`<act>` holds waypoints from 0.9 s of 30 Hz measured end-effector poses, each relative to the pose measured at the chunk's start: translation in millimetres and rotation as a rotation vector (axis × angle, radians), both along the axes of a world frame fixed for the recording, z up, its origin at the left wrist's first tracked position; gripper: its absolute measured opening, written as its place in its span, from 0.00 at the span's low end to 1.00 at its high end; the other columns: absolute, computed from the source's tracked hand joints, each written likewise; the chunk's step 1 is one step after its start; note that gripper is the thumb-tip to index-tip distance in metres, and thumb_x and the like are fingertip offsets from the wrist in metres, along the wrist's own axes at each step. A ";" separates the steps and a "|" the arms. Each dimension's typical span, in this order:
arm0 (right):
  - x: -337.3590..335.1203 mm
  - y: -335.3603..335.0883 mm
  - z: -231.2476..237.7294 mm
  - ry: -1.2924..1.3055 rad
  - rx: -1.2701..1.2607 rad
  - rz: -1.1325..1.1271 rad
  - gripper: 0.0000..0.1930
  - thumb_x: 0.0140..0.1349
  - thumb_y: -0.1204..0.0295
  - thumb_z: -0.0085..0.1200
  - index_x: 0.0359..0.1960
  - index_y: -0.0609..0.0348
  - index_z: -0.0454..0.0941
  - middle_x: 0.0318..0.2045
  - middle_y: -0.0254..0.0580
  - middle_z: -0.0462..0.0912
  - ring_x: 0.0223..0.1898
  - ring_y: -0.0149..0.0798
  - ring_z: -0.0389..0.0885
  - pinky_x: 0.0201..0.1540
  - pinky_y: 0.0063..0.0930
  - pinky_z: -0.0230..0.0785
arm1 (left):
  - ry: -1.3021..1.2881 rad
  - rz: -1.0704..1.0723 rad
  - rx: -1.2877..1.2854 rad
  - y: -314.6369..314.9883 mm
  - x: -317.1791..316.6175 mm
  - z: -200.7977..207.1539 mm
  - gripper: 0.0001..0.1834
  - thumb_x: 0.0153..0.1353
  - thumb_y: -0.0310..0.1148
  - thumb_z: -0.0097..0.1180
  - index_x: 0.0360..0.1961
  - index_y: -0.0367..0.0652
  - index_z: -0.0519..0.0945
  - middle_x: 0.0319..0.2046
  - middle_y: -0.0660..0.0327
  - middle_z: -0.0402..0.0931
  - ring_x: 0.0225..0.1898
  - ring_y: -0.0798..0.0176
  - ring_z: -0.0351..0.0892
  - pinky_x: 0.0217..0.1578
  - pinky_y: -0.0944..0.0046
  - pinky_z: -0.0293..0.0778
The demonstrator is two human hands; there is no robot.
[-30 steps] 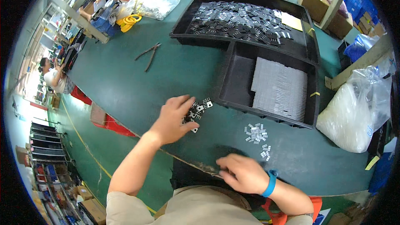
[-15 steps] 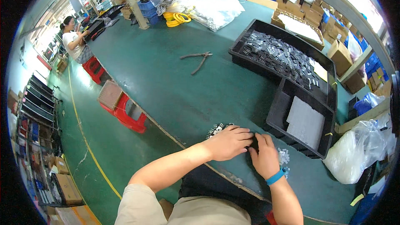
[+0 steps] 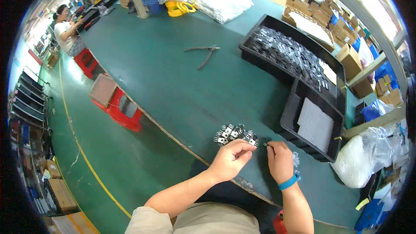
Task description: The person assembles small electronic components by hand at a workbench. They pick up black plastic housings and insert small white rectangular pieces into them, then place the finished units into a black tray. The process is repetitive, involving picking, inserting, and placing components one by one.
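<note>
A pile of small black-and-silver electronic parts with metal pins (image 3: 233,134) lies on the green table in front of me. My left hand (image 3: 230,159) is just on the near side of this pile, its thumb and forefinger drawn together; whatever may be between them is hidden. To its right, my right hand (image 3: 281,160), with a blue band at the wrist, pinches a small pinned part (image 3: 265,144) at its fingertips. Small pale translucent pieces (image 3: 296,159) lie beside that hand, partly covered by it.
A large black tray (image 3: 249,51) full of dark pinned parts stands at the far right, with a smaller black tray (image 3: 289,112) holding a grey sheet nearer me. Pliers (image 3: 211,48) lie open mid-table. A clear bag (image 3: 355,164) sits at right; a person (image 3: 65,32) works at far left.
My hands, close together before, have drawn apart, and the left no longer covers most of the pile. A small part now shows in my right fingertips. The whole view has shifted slightly.
</note>
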State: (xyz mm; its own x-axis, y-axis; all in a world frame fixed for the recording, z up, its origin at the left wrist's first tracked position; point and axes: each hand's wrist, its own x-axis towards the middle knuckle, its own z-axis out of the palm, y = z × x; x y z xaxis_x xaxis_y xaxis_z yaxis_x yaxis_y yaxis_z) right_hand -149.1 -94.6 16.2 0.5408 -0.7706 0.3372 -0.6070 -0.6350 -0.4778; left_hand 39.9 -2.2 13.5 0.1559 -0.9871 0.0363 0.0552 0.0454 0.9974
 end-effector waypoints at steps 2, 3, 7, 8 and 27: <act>-1.3 9.4 2.2 -0.222 0.419 -0.087 0.06 0.67 0.76 0.56 0.43 0.64 0.81 0.29 0.42 0.81 0.29 0.37 0.80 0.33 0.30 0.72 | 0.084 -0.008 0.057 6.6 -4.1 -9.8 0.10 0.68 0.23 0.56 0.49 0.36 0.83 0.42 0.60 0.80 0.39 0.67 0.83 0.38 0.69 0.77; -1.0 15.6 7.1 -0.332 0.620 -0.152 0.06 0.68 0.76 0.56 0.42 0.64 0.81 0.29 0.38 0.81 0.28 0.32 0.79 0.31 0.27 0.71 | 0.118 -0.025 0.104 5.2 -6.9 -8.3 0.11 0.69 0.24 0.55 0.50 0.36 0.83 0.42 0.60 0.80 0.38 0.67 0.83 0.37 0.69 0.77; 13.9 36.4 20.3 -0.659 1.034 -0.210 0.07 0.71 0.75 0.54 0.45 0.64 0.80 0.29 0.31 0.80 0.29 0.24 0.76 0.31 0.19 0.70 | 0.319 -0.061 0.200 3.1 -11.3 -6.9 0.13 0.70 0.28 0.58 0.52 0.34 0.82 0.41 0.61 0.80 0.34 0.70 0.80 0.30 0.71 0.73; 16.1 40.8 20.3 -0.704 1.031 -0.195 0.06 0.71 0.76 0.55 0.46 0.64 0.79 0.32 0.33 0.81 0.31 0.24 0.77 0.32 0.19 0.71 | 0.302 -0.075 0.192 3.4 -13.5 -7.7 0.12 0.70 0.29 0.58 0.51 0.34 0.83 0.40 0.61 0.80 0.33 0.71 0.80 0.29 0.71 0.73; 33.0 5.8 0.1 0.059 0.098 0.075 0.13 0.58 0.81 0.61 0.45 0.62 0.81 0.41 0.52 0.80 0.38 0.56 0.82 0.40 0.41 0.76 | 0.485 -0.012 0.361 21.9 5.5 -16.6 0.07 0.70 0.28 0.57 0.43 0.36 0.83 0.32 0.61 0.84 0.26 0.73 0.78 0.23 0.72 0.70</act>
State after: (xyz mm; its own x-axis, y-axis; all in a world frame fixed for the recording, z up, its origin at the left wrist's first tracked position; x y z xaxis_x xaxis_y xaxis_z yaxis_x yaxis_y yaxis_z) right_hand -116.1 -88.8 16.3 0.6151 -0.7547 0.2282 -0.5881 -0.6320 -0.5047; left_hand 45.4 19.7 -3.1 0.0592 -0.9257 -0.3737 0.5059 -0.2949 0.8106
